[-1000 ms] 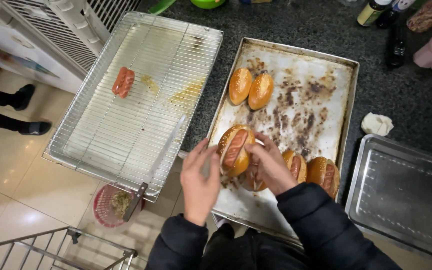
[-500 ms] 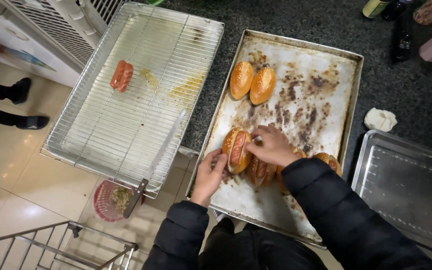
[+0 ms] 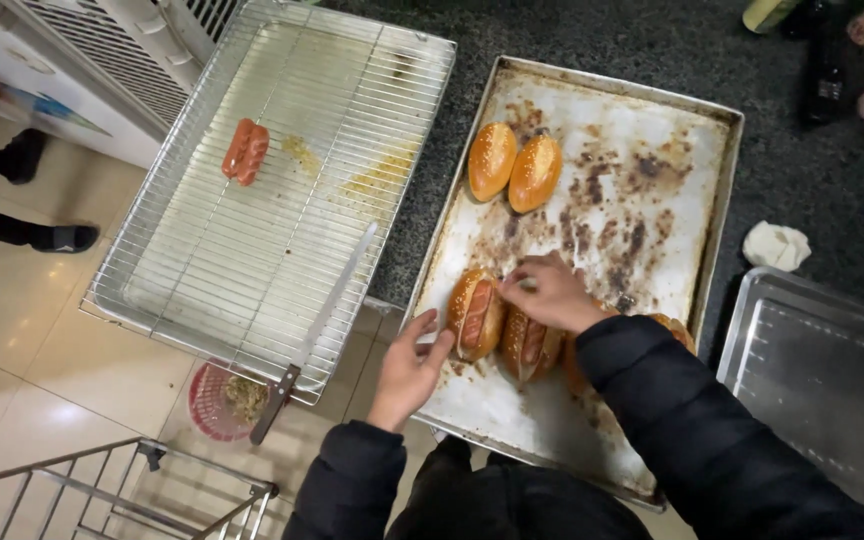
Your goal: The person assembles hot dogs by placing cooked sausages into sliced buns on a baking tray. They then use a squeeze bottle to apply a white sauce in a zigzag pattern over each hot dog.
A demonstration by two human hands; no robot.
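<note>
A stained metal baking tray [image 3: 652, 130] lies on a dark speckled counter. Near its front edge sit split buns with sausages in them: one [image 3: 475, 313] at the left and one [image 3: 530, 345] beside it. My right hand [image 3: 550, 293] rests with its fingertips on the top of the left filled bun. My left hand [image 3: 411, 362] hovers open just left of that bun, over the tray's rim, holding nothing. Another bun [image 3: 674, 328] is partly hidden behind my right sleeve. Two closed seeded buns [image 3: 513, 168] lie at the tray's far left.
A wire rack [image 3: 282, 190] on a tray at the left carries one sausage [image 3: 245, 151] and a long knife [image 3: 314, 332] that overhangs the front edge. A red bin [image 3: 220, 402] stands on the floor below. An empty steel tray [image 3: 822, 390] and a white crumpled cloth [image 3: 776, 245] lie at the right.
My left hand has let go of the filled bun and drawn back to the left, opening. My right hand has stayed on the bun, now set down on the tray.
</note>
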